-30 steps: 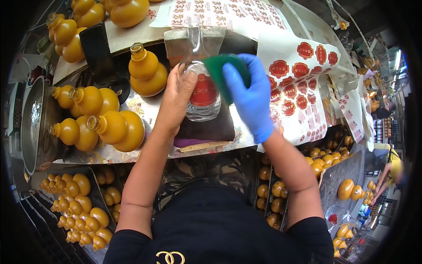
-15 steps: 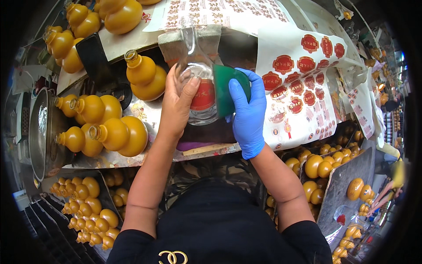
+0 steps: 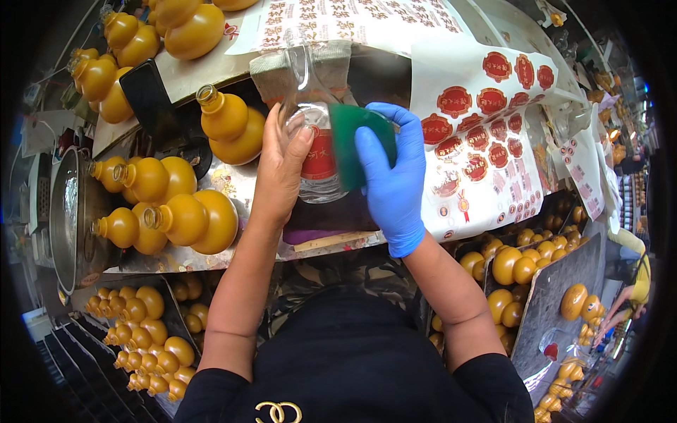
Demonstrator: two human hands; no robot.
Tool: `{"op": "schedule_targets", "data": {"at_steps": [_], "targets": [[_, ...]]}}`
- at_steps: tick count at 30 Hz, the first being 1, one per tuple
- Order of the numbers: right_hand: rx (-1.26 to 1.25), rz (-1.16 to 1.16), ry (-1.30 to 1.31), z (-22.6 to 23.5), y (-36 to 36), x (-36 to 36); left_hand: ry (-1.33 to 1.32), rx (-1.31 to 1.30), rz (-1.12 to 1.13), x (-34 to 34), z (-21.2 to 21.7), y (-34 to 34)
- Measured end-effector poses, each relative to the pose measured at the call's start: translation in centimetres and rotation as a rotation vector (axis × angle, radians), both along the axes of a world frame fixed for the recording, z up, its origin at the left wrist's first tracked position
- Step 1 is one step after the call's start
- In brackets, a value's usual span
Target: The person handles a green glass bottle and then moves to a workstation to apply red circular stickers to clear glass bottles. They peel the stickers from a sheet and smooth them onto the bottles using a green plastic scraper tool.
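Observation:
A clear glass bottle (image 3: pixel 302 77) with a long neck lies in front of me, its neck pointing away. On its side is a red label (image 3: pixel 319 156), partly covered by my left thumb and a green scraper. My bare left hand (image 3: pixel 281 158) wraps round the bottle's left side. In a blue glove, my right hand (image 3: pixel 396 180) grips the flat green scraper (image 3: pixel 345 144), thumb on its face and fingers behind it. The scraper's left edge lies over the right part of the label. A folded beige cloth (image 3: pixel 268 81) lies under the bottle's neck.
Label sheets (image 3: pixel 462 158) with red stickers spread to the right, and another printed sheet (image 3: pixel 345 25) lies at the back. Yellow gourd-shaped bottles (image 3: pixel 233 127) crowd the left, beside a black phone (image 3: pixel 147 95) and a metal basin (image 3: pixel 67 211). Trays of yellow gourds flank me below; another person's arm (image 3: pixel 617 314) shows far right.
The scraper and my right hand have moved slightly left across the label. The bottle and my left hand have shifted a little left too.

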State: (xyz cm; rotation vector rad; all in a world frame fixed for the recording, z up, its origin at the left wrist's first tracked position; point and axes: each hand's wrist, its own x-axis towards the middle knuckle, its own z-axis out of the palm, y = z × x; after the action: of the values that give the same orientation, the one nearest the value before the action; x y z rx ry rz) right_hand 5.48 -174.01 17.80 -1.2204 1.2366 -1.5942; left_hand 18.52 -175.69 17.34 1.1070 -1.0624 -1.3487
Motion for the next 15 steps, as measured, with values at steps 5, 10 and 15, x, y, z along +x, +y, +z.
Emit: {"op": "schedule_targets", "data": {"at_steps": [5, 10, 15], "targets": [[0.288, 0.244, -0.275, -1.6, -1.9, -3.6, 0.134, 0.02, -0.058, 2.0, -1.7, -0.7], [0.461, 0.451, 0.185, -2.4, -3.3, -2.7, 0.048, -0.026, -0.133, 1.8, -2.5, -0.2], [0.453, 0.49, 0.096, -2.7, -3.4, -2.2, 0.086, -0.004, -0.176, 2.6, -3.4, -0.5]]}}
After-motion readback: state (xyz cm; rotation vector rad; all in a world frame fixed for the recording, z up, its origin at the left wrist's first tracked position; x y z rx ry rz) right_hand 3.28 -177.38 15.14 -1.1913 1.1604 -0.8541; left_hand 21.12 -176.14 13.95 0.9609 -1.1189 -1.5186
